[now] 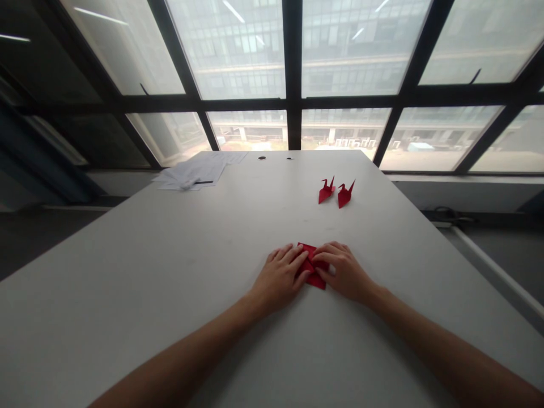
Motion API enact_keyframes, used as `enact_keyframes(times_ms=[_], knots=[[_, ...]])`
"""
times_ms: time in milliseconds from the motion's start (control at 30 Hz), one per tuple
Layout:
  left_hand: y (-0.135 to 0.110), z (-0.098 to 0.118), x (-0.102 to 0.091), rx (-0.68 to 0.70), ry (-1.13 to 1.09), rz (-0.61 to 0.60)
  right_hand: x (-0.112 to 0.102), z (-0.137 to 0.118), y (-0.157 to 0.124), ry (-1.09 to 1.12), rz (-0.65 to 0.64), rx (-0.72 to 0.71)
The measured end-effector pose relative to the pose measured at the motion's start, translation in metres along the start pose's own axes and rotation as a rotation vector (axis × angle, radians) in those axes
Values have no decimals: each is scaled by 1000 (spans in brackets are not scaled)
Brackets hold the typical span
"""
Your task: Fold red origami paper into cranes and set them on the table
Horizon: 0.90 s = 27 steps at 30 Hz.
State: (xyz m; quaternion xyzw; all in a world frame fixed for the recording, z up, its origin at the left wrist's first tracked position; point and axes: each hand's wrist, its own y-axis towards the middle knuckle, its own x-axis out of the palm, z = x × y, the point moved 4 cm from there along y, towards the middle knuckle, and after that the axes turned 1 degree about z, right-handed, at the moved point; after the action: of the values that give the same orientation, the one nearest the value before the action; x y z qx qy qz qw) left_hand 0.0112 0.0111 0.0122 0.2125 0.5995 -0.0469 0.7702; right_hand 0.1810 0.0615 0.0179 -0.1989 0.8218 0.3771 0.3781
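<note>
A piece of folded red origami paper (315, 280) lies on the white table between my two hands. My left hand (281, 275) rests flat on its left side, fingers stretched out and pressing it down. On the other side, my right hand (343, 270) has its thumb and fingers curled together at the paper's right part, pinching a flap. Much of the sheet is covered by my fingers, so its full folded shape is hidden.
Two red paper cranes (326, 191) stand farther back on the white table (170, 255), right of the middle. Loose white sheets (199, 170) with a dark pen (203, 182) lie at the far left. Large windows (250, 56) rise behind the table's far edge.
</note>
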Motion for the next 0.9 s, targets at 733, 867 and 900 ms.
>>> enact_keyframes(times_ms=[733, 867, 900], knots=[[-3, 7, 8, 212, -52, -141, 3, -21, -9, -248, -30, 127], [-2, 8, 5, 202, -46, -152, 7, -24, -10, -257, -89, 104], [-2, 8, 5, 191, -39, -156, 8, -24, -10, -256, -104, 107]])
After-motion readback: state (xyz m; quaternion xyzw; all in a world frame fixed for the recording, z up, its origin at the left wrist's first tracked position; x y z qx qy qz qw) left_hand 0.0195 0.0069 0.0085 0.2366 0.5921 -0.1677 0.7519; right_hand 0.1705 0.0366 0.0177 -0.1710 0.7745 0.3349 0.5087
